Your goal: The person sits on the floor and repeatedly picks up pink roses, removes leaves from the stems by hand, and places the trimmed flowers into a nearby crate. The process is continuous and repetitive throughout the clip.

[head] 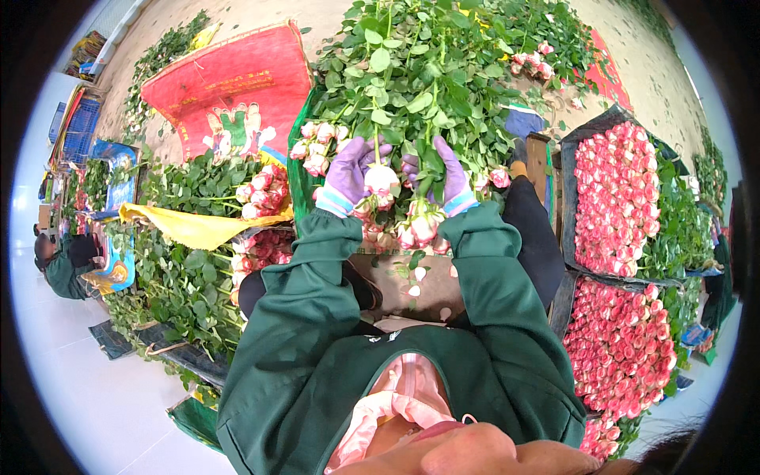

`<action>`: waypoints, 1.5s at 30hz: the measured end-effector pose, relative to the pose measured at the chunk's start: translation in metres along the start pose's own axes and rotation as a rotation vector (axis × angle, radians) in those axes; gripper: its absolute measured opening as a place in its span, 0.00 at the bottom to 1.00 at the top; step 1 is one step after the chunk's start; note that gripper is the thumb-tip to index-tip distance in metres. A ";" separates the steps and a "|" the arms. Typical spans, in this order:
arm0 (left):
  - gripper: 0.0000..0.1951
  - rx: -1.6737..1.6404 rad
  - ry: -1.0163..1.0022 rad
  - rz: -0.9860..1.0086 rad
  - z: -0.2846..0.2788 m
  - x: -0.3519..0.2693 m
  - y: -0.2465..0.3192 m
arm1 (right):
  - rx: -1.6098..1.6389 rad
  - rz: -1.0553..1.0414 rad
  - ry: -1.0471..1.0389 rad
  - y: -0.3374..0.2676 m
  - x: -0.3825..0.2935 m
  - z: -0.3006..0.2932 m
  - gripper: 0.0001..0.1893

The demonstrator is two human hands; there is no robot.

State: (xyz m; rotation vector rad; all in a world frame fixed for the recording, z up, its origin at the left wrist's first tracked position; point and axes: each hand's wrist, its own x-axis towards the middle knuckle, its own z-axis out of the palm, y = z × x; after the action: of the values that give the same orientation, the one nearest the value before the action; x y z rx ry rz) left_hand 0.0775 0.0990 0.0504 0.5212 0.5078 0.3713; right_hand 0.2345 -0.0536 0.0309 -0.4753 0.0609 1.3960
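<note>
Both of my hands wear purple gloves over a leafy heap of cut roses [409, 65]. My left hand [350, 169] curls around the stem of a pale rose [381, 179], whose bloom points toward me. A little to the right, my right hand [451, 169] is bent around leafy rose stems [428, 139]; leaves partly hide its fingers. Below that hand hang pink-and-white rose blooms [420, 225]. More blooms [320, 142] lie to the left of my left hand, at the heap's edge.
Black-wrapped blocks of pink roses [617, 196] stand at my right. Leafy rose bundles [184, 273], a yellow cloth [196, 225] and a red printed sack [231, 83] lie left. Fallen petals [414, 291] dot the floor between my legs. A person [65, 261] sits far left.
</note>
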 end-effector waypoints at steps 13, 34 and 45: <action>0.17 0.546 -0.073 -0.116 -0.026 0.012 0.084 | -1.771 -0.142 0.866 -0.029 0.027 0.019 0.37; 0.17 0.704 0.137 0.098 -0.005 -0.012 0.059 | -0.800 -0.334 0.035 -0.024 0.035 0.109 0.16; 0.22 0.846 0.377 0.171 -0.054 -0.046 -0.015 | -0.911 -0.341 0.287 -0.024 0.044 0.067 0.17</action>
State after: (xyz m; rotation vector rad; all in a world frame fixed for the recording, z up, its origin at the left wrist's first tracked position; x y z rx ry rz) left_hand 0.0140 0.0864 0.0188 1.3319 0.9969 0.4122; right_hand 0.2500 0.0089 0.0846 -1.3708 -0.4245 0.9478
